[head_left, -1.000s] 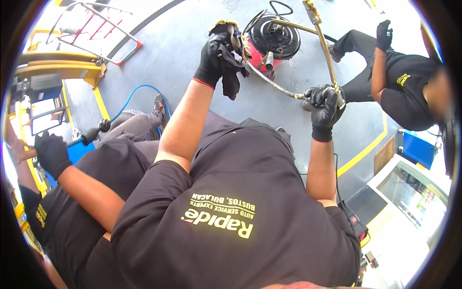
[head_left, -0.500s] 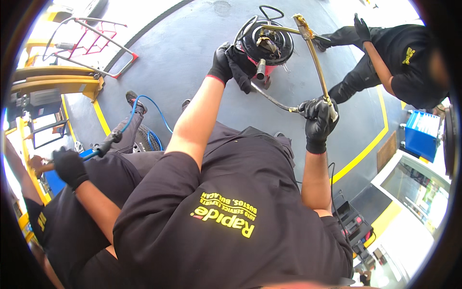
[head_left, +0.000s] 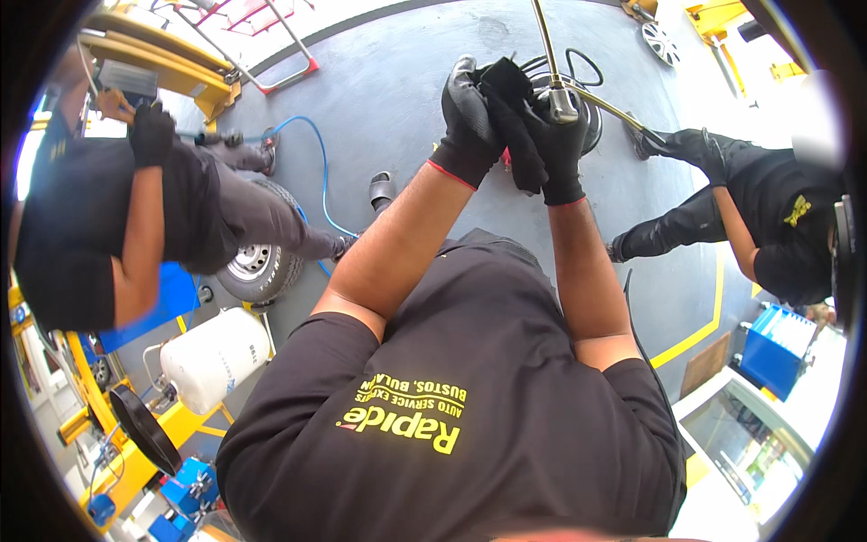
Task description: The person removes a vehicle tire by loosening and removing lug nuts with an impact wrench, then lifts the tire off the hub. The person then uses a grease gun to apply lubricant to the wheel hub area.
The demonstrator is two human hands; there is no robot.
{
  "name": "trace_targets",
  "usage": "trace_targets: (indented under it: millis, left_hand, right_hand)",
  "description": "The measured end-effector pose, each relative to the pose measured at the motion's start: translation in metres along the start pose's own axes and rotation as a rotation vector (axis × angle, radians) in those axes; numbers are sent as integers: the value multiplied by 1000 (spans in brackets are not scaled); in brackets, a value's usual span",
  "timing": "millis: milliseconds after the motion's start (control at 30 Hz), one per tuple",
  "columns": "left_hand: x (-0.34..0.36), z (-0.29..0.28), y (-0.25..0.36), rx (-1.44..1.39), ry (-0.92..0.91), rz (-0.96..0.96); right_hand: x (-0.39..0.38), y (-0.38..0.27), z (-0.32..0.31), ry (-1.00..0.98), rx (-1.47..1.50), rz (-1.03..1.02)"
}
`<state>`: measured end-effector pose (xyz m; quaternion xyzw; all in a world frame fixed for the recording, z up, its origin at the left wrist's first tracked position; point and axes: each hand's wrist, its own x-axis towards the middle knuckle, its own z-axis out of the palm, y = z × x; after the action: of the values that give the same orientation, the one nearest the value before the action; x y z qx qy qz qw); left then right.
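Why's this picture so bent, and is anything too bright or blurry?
Head view: a wide fisheye lens bends edges near the dark rim; the upper-right background is washed out white; a blur hides the head of the co-worker at right; the black cloth nearly merges with the black gloves.

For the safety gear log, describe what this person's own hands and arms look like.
The left hand and right hand wear black gloves with thin red edging at the cuffs; the left glove shows a greyish sheen. The forearms are bare, below short, plain black sleeves. The black shirt carries yellow lettering.
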<state>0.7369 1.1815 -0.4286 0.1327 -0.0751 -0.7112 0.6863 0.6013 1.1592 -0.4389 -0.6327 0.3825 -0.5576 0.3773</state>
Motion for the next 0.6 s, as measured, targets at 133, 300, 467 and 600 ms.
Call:
trace_targets:
  millis: [133,300,467,600]
  left_hand:
    - [-41,-2,2,207,-71,20]
    - [-106,-27,20,465,-58,54]
    - [-148,-49,85,1987,-197,493]
    - [-219,-70,86,1590,34,-32]
  right_hand:
    - [-9,-4,2,-60,-395,-182]
    - [-34,-7,-3,-135,-76,-105]
    - [-48,-2,-35,-162,-313,-323]
    - [-62,2,-56,-206,-575,-581]
